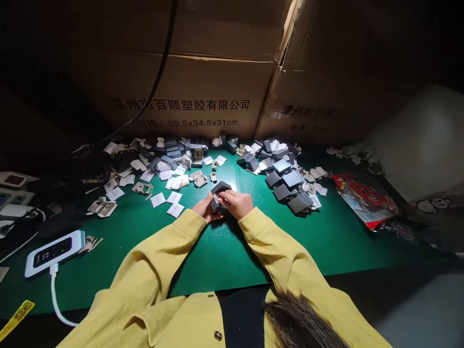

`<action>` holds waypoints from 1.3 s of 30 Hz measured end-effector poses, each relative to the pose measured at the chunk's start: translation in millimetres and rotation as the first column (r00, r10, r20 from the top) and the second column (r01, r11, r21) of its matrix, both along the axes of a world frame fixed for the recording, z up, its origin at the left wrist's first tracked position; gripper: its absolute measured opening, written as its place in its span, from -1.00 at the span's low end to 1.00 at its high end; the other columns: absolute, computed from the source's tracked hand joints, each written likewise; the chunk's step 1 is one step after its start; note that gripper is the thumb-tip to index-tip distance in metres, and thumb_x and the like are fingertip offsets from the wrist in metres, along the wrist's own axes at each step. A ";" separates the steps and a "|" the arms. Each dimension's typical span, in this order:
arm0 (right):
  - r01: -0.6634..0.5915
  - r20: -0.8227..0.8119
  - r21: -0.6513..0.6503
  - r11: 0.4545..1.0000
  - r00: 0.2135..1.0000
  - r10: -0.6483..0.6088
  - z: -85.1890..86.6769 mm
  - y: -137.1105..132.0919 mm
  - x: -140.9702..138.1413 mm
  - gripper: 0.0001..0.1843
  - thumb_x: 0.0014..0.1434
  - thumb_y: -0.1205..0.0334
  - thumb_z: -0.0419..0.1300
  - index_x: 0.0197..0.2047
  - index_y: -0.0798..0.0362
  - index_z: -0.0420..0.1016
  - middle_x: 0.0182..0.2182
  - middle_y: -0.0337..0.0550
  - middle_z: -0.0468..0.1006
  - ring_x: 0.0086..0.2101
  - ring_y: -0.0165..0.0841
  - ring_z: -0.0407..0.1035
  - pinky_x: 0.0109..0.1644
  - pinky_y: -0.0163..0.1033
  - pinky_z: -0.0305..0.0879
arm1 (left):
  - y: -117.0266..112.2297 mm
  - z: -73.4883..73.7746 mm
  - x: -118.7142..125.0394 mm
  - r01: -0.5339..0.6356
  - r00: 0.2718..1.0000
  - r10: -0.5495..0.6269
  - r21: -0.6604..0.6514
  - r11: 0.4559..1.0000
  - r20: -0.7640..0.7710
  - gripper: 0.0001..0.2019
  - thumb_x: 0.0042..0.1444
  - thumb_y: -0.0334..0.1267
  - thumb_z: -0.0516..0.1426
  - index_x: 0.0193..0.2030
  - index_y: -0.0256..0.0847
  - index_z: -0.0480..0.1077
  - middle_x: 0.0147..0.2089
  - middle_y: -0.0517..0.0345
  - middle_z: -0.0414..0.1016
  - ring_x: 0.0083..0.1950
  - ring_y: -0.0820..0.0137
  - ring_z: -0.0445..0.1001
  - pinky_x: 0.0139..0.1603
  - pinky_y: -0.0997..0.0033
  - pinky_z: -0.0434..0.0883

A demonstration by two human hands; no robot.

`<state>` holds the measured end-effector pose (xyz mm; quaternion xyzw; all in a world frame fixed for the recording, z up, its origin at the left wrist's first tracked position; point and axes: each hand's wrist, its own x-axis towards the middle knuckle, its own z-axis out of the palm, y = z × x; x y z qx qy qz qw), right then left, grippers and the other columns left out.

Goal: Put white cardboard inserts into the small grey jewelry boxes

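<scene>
Between my hands, over the middle of the green table (217, 266), is a small dark grey box (220, 187) with its lid tilted up. My left hand (205, 209) grips the box from its left side. The fingers of my right hand (237, 204) are bent into the box's opening, and what they touch inside is hidden. Left of my hands lie several small white printed cards (175, 210). Bent cardboard inserts (198, 178) lie just beyond them.
Grey boxes (293, 179) are heaped at the right, with more boxes (174, 152) behind left. Large cartons (203, 87) wall off the back. A red plastic packet (366, 200) lies far right. At left sits a white device (54, 253) with a plugged-in cable (54, 295).
</scene>
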<state>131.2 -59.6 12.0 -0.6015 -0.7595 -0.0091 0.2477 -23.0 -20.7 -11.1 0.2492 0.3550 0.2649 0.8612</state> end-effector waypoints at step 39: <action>-0.087 -0.405 -0.301 0.950 0.913 -0.044 -15.6 38.7 -99.2 -0.86 0.15 0.16 0.17 -0.29 0.04 0.35 -0.34 -0.18 0.48 -0.28 -0.31 0.35 -0.18 -0.22 0.27 | 43.6 65.7 -106.9 -0.348 0.932 0.317 0.187 0.919 0.177 -0.23 0.28 0.11 -0.49 -0.02 -0.46 0.33 -0.50 0.10 0.27 -0.51 0.50 -0.08 -0.58 0.50 -0.13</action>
